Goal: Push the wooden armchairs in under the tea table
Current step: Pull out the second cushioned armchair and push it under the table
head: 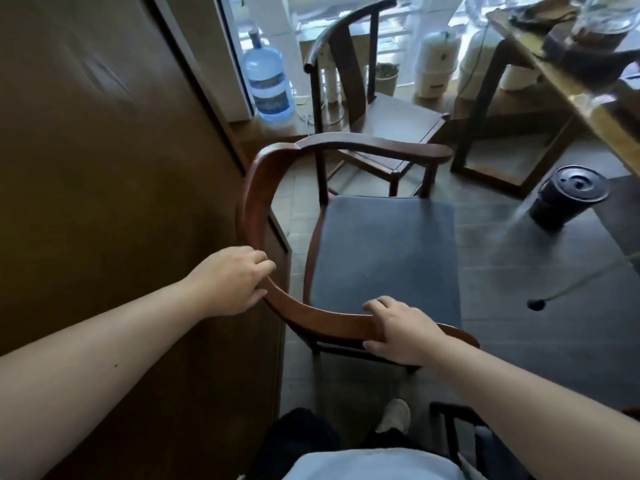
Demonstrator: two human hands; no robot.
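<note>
Curved-back brown wooden armchair with a blue seat cushion (349, 237) sits at centre, its rail gripped by both hands: left hand (232, 280) at 9 o'clock, right hand (403, 329) at 6 o'clock. Second dark wooden armchair (367, 95) stands at 12 o'clock; light wooden tea table (588, 109) at 2 o'clock.

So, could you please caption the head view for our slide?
Both hands, left and right, grip the cushioned armchair beside the tea table.
</note>
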